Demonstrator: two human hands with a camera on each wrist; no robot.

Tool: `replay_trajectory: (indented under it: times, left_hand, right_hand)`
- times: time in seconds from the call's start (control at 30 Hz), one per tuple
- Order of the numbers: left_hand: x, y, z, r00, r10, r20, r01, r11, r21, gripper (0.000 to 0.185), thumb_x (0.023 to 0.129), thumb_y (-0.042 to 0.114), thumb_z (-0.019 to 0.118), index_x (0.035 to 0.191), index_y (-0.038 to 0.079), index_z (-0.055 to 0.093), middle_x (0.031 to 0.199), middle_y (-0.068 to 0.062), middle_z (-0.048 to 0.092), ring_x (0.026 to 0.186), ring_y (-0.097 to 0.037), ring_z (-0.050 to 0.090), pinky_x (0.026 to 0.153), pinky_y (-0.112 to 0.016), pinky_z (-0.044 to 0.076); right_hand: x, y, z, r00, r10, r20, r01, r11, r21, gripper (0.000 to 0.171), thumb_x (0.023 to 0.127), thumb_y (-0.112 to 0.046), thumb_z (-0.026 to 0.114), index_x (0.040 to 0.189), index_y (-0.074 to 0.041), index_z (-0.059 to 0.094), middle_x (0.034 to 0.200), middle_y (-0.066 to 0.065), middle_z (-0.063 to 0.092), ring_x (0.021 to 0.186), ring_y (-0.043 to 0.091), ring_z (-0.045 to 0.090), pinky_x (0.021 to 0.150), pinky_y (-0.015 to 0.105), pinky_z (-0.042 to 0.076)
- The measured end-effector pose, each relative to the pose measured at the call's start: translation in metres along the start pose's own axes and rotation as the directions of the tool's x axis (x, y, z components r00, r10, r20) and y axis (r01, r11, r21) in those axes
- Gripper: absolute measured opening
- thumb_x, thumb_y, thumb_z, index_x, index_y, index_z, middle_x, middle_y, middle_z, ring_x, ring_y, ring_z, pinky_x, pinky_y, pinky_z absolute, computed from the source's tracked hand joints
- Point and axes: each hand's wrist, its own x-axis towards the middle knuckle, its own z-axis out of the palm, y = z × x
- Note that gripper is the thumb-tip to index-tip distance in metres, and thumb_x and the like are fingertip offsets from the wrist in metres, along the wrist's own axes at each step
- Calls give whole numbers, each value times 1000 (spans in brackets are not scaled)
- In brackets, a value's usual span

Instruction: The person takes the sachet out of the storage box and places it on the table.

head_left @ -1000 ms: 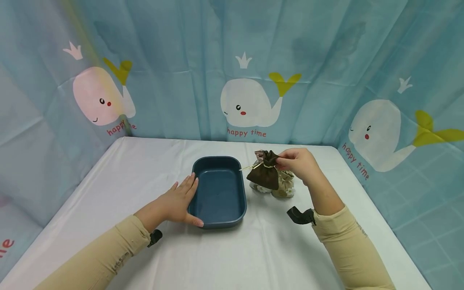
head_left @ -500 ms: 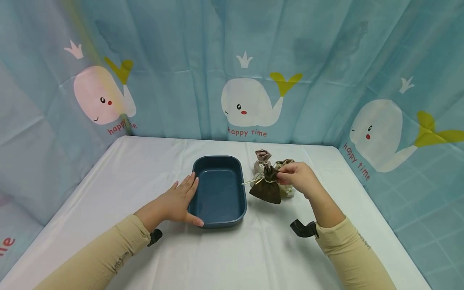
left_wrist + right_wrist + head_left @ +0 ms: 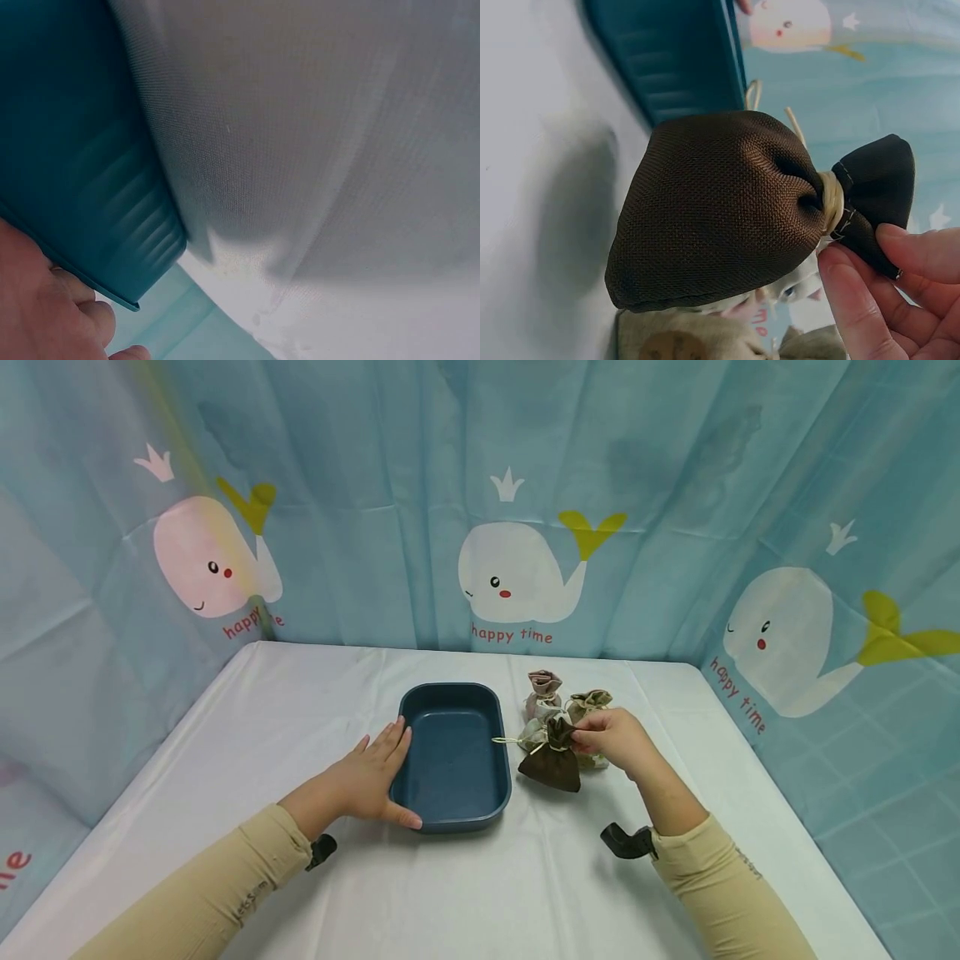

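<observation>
My right hand (image 3: 600, 742) pinches the gathered top of a dark brown drawstring pouch (image 3: 551, 762), which hangs low just right of a dark blue tray (image 3: 454, 752). The right wrist view shows the pouch (image 3: 720, 214) close up with its tan cord, and my fingertips (image 3: 889, 281) on its ruffled neck. My left hand (image 3: 371, 777) rests flat against the tray's left rim, fingers straight. In the left wrist view only the tray wall (image 3: 82, 180) and part of my hand (image 3: 45, 307) show.
Behind the brown pouch sit a pinkish pouch (image 3: 543, 691), a tan one (image 3: 590, 702) and a pale printed one (image 3: 534, 734). A white cloth covers the table (image 3: 300, 710). Blue whale-print curtains (image 3: 510, 510) close in the back and both sides.
My right hand has lowered the brown pouch from above the other pouches down towards the cloth beside the tray. The left hand and the tray have stayed put.
</observation>
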Motion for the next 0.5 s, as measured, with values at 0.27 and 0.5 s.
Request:
replay_trajectory:
  times: [0.27, 0.5]
  left_hand:
    - [1, 0, 0, 1000, -8, 8, 8, 1000, 2, 138, 50, 92, 42, 146, 0, 4, 152, -17, -5, 139, -31, 0, 107, -55, 11]
    - [1, 1, 0, 1000, -7, 15, 7, 1000, 7, 137, 51, 92, 42, 146, 0, 2, 152, -17, -6, 139, -31, -1, 107, -55, 11]
  right_hand:
    - [-1, 14, -4, 999, 48, -12, -48, 999, -3, 16, 86, -9, 62, 93, 5, 67, 81, 9, 69, 71, 15, 65, 69, 33, 52]
    - [-4, 27, -7, 998, 59, -19, -58, 998, 22, 15, 85, -6, 61, 90, 8, 67, 76, 9, 68, 68, 13, 64, 67, 33, 53]
